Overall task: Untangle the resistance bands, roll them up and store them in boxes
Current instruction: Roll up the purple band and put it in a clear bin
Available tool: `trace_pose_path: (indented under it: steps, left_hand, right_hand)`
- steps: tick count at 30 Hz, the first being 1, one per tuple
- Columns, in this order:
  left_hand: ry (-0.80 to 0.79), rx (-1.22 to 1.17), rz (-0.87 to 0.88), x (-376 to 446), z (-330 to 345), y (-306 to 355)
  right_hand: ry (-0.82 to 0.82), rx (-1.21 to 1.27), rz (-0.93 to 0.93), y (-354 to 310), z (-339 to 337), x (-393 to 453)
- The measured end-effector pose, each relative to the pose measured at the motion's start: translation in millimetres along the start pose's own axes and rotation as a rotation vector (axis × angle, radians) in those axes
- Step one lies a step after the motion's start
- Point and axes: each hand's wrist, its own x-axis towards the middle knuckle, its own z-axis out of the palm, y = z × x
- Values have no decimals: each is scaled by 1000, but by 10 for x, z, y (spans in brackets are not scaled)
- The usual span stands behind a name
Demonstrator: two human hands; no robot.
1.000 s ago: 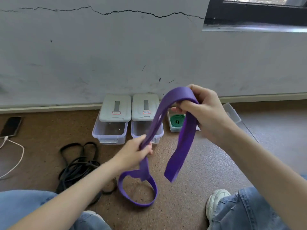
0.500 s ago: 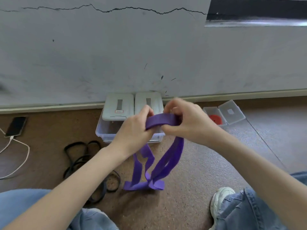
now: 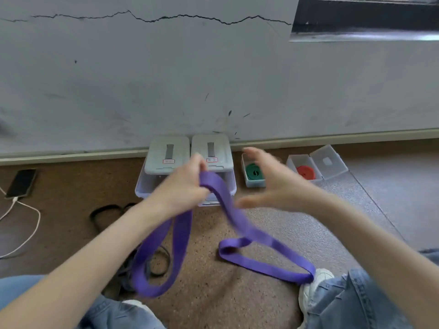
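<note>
My left hand (image 3: 183,188) grips a wide purple resistance band (image 3: 237,219) at its top fold. One long loop of the band hangs down to the left, another trails right across the floor to my shoe. My right hand (image 3: 273,184) hovers just right of the band with fingers spread and holds nothing. A tangle of black bands (image 3: 133,236) lies on the floor, partly hidden behind my left arm. Two lidded clear boxes (image 3: 166,157) stand against the wall. An open small box holds a rolled green band (image 3: 254,172), another a rolled red band (image 3: 306,172).
A phone (image 3: 21,182) with a white cable (image 3: 31,229) lies at the far left. My jeans-clad knees and a white shoe (image 3: 316,283) frame the bottom. An open lid (image 3: 329,161) leans beside the red band's box. The wall runs just behind the boxes.
My right hand has let go of the purple band and opened. The band, bunched between both hands before, has dropped open into two long loops spread left and right.
</note>
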Motion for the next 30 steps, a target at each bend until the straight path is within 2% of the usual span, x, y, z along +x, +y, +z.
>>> trace_pose_path:
  steps: [2, 3, 5, 8, 10, 12, 13, 14, 16, 17, 18, 19, 21, 23, 25, 30]
  left_hand:
    - [-84, 33, 60, -31, 134, 157]
    - [-71, 13, 74, -21, 151, 176]
    - [6, -35, 75, 3, 124, 119]
    - [10, -94, 74, -94, 203, -94]
    - [-53, -111, 72, -197, 362, -217]
    - [-67, -129, 48, -216, 390, -307]
    - [-40, -133, 31, -193, 341, -345]
    - [6, -138, 11, -159, 268, -384]
    - [98, -192, -8, -103, 108, -399]
    - [96, -200, 17, -89, 56, -355]
    - [55, -165, 63, -91, 32, -270]
    - [-13, -102, 110, -108, 44, -178]
    - [-152, -15, 172, -149, 153, -52]
    - [-194, -13, 183, -164, 217, -32]
    - [-153, -31, 173, -131, 189, -93]
    - [-173, -252, 51, -133, 156, -330]
  right_hand:
    - [-88, 26, -82, -72, 227, 14]
    - [-84, -2, -99, -100, 301, 21]
    - [56, 58, -94, -137, 278, 39]
    - [263, 427, -194, -206, 78, 58]
    - [291, 737, -273, -240, -6, 49]
    - [317, 872, -259, -205, -39, 69]
    - [331, 807, -200, -144, -50, 90]
    - [317, 625, -136, -68, -75, 111]
    - [119, 58, 13, 65, -144, 130]
    - [-17, -139, 96, 97, -136, 115]
    - [-107, -234, 145, 115, -90, 102]
    - [-147, -218, 110, 104, -10, 90]
    - [-198, -65, -73, 13, 194, 90]
    - [-231, -52, -207, -29, 359, 120]
    - [-121, -17, -229, -51, 391, 135]
    - [113, 568, -210, -34, 180, 129]
